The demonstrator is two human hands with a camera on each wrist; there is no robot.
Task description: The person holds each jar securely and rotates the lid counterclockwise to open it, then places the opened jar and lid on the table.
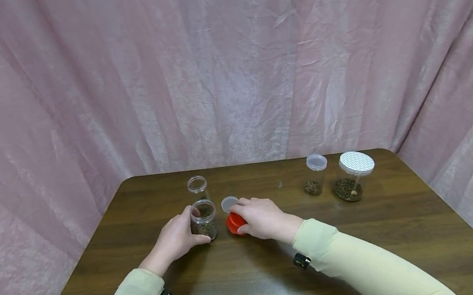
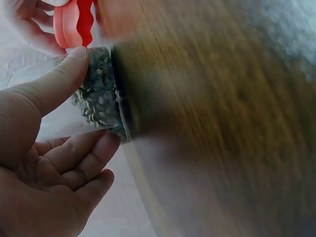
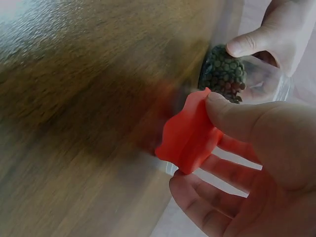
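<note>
My left hand (image 1: 177, 235) grips a clear, uncapped jar (image 1: 203, 219) that stands upright on the wooden table. Dark green-brown pellets (image 2: 98, 98) fill its lower part, with thumb and fingers on opposite sides of the wall. Just to the right, my right hand (image 1: 264, 218) holds a red wavy-edged lid (image 3: 191, 131) between thumb and fingers, low over the tabletop. Whether the lid touches the wood, I cannot tell. A translucent round lid (image 1: 228, 203) lies behind the red one. Behind the gripped jar stands another uncapped clear jar (image 1: 197, 185), partly hidden.
At the back right of the table (image 1: 364, 250) stand a narrow jar with a translucent lid (image 1: 316, 162) and a wider jar with a white patterned lid (image 1: 356, 162), both holding pellets. A pink curtain (image 1: 227, 70) hangs behind the table's far edge.
</note>
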